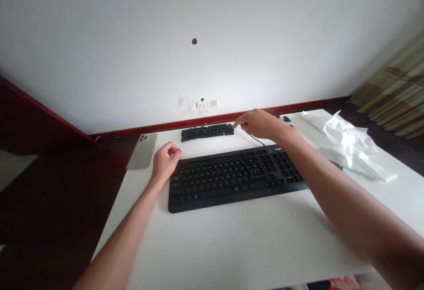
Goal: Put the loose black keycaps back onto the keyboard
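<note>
A black full-size keyboard (228, 179) lies on the white table in front of me. Several loose black keycaps (207, 132) are lined up in rows behind it, near the wall. My left hand (166, 160) rests at the keyboard's upper left corner, its fingers curled and no object visible in them. Over the keyboard's far edge reaches my right hand (256, 123), with the index finger stretched to the right end of the keycap rows. It touches or nearly touches a keycap there; its other fingers are partly hidden. My right forearm covers the keyboard's right part.
A phone (143, 151) lies face down at the table's left edge. Crumpled white plastic (351, 137) spreads over the right side. More dark keycaps (286, 119) lie beyond my right wrist. A cable (255, 138) runs behind the keyboard. Something colourful (344, 283) shows at the near edge.
</note>
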A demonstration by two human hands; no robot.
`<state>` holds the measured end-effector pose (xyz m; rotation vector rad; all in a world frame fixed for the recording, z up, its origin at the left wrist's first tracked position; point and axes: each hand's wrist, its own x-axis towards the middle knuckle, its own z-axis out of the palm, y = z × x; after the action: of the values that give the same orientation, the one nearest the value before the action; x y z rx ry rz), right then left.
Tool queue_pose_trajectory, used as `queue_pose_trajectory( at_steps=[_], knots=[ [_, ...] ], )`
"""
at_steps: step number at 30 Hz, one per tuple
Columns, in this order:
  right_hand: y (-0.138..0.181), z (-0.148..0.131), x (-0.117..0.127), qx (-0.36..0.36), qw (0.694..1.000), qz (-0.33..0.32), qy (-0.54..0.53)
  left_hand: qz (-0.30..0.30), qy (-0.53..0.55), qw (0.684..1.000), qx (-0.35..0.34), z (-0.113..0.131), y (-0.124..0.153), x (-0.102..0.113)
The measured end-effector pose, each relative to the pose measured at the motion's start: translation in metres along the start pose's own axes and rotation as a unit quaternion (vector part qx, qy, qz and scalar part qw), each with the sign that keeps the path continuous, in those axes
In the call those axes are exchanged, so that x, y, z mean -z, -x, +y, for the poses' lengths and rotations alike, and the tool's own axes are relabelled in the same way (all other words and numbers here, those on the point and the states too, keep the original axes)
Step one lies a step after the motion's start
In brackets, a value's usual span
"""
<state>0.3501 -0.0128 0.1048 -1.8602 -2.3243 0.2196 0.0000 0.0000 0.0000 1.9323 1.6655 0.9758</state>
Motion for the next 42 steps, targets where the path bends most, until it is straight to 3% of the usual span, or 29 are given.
queue_pose_trajectory(
  at_steps=[8,42],
  knots=[
    [-0.015,0.008,-0.034,0.023,0.999,-0.028,0.011,0.000,-0.011,1.000,0.005,0.001,0.000,0.000],
    [-0.015,0.007,-0.034,0.018,0.998,-0.051,0.032,0.000,-0.003,1.000,-0.001,0.005,0.000,0.001]
  ],
)
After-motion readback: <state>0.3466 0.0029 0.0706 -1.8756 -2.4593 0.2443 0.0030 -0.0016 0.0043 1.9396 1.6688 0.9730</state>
